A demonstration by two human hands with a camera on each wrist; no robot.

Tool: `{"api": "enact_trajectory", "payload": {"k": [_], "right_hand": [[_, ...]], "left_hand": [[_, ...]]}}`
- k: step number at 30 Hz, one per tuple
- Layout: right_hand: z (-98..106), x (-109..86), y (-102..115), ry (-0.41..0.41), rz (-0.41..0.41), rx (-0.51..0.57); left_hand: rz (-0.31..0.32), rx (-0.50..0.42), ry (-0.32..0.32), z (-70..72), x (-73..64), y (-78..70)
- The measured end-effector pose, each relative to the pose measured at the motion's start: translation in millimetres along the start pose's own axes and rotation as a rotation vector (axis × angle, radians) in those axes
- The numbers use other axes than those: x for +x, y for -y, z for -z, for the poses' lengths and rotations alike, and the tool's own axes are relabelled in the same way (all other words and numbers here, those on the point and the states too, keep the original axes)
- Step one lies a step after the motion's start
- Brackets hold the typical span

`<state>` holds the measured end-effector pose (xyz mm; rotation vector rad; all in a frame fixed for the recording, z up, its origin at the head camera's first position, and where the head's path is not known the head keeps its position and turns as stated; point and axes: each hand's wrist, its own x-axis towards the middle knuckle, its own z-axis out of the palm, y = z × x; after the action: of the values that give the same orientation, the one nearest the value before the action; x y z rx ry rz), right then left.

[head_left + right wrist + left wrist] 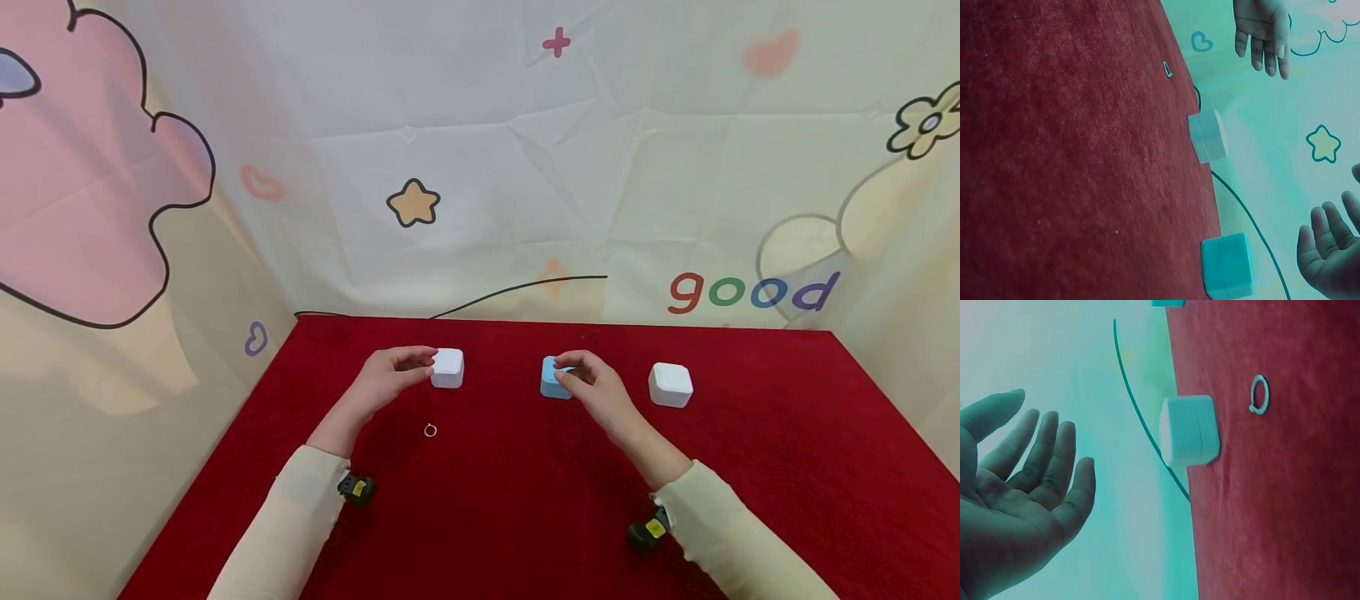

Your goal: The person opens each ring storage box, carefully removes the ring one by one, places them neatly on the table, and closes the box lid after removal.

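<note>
My left hand (386,379) hovers beside a small white ring box (448,372), its fingers loosely bent. In the left wrist view that hand is apart from the box and empty, palm showing. A thin silver ring (431,431) lies on the red cloth nearer to me, standing out in the left wrist view as a twisted band. Over a light blue box (550,387) is my right hand (596,390), thumb and fingers spread with nothing between them. The right wrist view shows a gap between these fingers and the blue box, which is closed.
Another white box (671,385) sits to the right of my right hand. The red cloth (487,500) covers the table, and a printed curtain (510,208) hangs behind its far edge. Dark wrist cameras are strapped at both sleeves.
</note>
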<state>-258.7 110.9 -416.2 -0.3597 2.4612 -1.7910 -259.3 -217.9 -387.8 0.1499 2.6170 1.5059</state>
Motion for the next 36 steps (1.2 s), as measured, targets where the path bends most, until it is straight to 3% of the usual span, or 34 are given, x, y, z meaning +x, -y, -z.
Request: {"api": "enact_trajectory", "payload": {"k": [16,26,36], "right_hand": [[14.4,-6.7,-8.0,-0.029,-0.032,-0.025],[19.8,-9.3,-10.5,-0.037,-0.051,-0.055],[25.7,-10.1,-15.3,-0.04,-0.045,-0.085]], "left_hand": [[-0.01,0.002,0.002,-18.9,-3.8,-10.0],[-0.069,-0.012,0.049,-32.6,0.4,-13.8],[-0.086,-0.005,0.087,-47.7,5.8,-21.4]]}}
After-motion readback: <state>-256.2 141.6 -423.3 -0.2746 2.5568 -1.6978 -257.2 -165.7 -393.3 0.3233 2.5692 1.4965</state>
